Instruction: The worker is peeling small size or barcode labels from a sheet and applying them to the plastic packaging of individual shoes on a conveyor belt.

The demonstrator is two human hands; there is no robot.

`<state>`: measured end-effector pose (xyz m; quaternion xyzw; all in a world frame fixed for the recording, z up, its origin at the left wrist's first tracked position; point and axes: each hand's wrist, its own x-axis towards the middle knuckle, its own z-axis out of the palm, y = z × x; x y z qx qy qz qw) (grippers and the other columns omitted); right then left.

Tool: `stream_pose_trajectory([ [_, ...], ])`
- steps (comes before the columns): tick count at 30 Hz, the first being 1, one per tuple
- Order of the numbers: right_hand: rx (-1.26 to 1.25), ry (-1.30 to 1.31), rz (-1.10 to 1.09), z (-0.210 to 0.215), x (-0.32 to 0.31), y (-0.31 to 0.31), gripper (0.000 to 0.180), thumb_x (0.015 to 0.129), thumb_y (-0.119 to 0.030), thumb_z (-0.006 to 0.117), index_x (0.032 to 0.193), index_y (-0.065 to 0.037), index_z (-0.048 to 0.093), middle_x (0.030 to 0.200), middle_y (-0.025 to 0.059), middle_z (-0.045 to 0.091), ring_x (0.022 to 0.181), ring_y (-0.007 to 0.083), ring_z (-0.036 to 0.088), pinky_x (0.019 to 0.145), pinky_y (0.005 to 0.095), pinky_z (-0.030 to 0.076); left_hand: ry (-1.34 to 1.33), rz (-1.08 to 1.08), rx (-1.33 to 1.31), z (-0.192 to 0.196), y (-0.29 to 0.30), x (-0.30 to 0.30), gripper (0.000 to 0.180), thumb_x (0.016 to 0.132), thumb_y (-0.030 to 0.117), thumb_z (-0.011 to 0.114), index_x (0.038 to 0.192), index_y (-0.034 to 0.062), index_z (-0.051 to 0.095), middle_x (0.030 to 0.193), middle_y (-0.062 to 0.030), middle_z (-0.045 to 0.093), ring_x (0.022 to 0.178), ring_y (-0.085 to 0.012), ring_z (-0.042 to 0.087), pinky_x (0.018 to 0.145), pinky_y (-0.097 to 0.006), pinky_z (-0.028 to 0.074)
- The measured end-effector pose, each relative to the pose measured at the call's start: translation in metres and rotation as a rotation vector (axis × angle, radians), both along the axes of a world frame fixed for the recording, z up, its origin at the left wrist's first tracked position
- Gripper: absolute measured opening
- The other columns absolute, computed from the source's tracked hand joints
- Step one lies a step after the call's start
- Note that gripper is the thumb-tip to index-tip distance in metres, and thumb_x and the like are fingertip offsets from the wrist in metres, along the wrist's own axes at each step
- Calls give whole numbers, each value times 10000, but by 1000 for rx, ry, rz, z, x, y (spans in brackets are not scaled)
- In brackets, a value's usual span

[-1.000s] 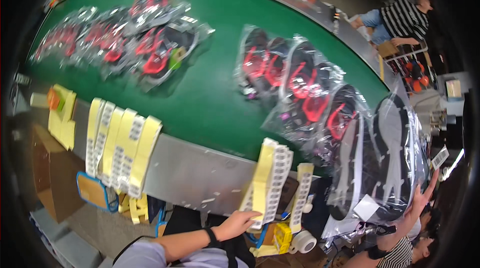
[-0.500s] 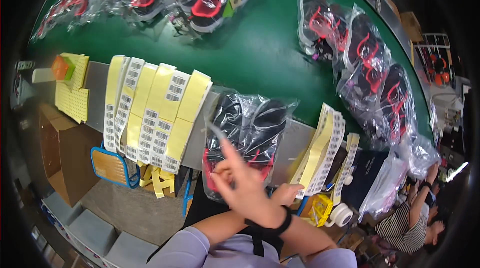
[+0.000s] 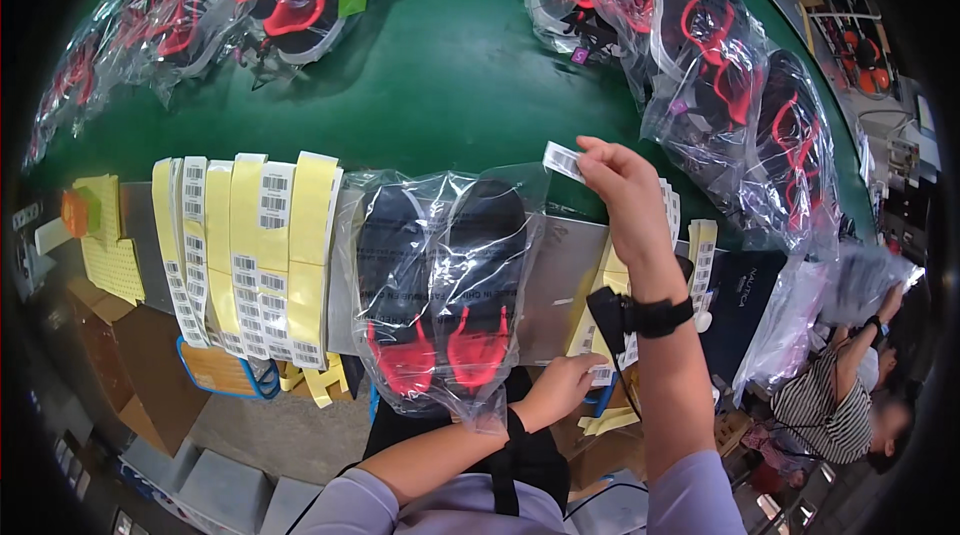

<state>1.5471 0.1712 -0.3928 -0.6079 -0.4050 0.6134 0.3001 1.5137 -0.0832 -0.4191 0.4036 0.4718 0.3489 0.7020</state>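
Note:
My right hand (image 3: 625, 185) is raised over the right part of the bench, pinching a small white barcode label (image 3: 564, 161) between thumb and fingertips. Down near the bench's front edge, my left hand (image 3: 560, 390) closes on the lower end of a yellow-backed strip of barcode labels (image 3: 585, 327). To the left of both hands lies a pair of black sandals (image 3: 440, 285) with red straps, flat inside a clear plastic bag, toes away from me. The bag's near end overlaps my left wrist. My right forearm hides part of the label strips.
Long label strips (image 3: 265, 265) hang over the front edge at left. Bagged shoes (image 3: 710, 65) line the green table's (image 3: 430, 95) far side and right. An open cardboard box (image 3: 150, 375) stands lower left. At far right, a person in a striped top (image 3: 835, 415) handles plastic bags.
My right hand has moved from above the bagged sandals up and to the right, now with a barcode label. My left hand stays by the strip. The whole view has shifted.

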Motion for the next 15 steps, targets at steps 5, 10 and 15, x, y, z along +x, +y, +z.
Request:
stream_pose_trajectory([
  [5, -83, 13, 228, -23, -23, 12, 97, 793, -72, 728, 816, 12, 685, 1022, 107, 682, 881, 143, 612, 796, 285, 473, 32, -65, -45, -2, 0, -3, 265, 894, 16, 604, 1151, 17, 667, 785, -235, 644, 629, -344, 634, 607, -387, 489],
  [10, -45, -304, 420, -34, -27, -5, 49, 794, -25, 693, 779, 2, 655, 720, 21, 620, 678, 96, 560, 610, 261, 456, 53, -82, -68, 6, -9, 8, 266, 900, 18, 603, 1157, 34, 669, 778, -229, 638, 633, -336, 639, 608, -374, 493],
  [15, 109, -371, 346, -15, 8, -32, 372, 771, 12, 677, 1137, -27, 620, 751, 98, 654, 696, 186, 633, 667, 329, 512, 72, -145, -105, 31, -12, 34, 268, 903, 26, 583, 1159, 34, 662, 862, -249, 654, 746, -392, 657, 667, -419, 513],
])
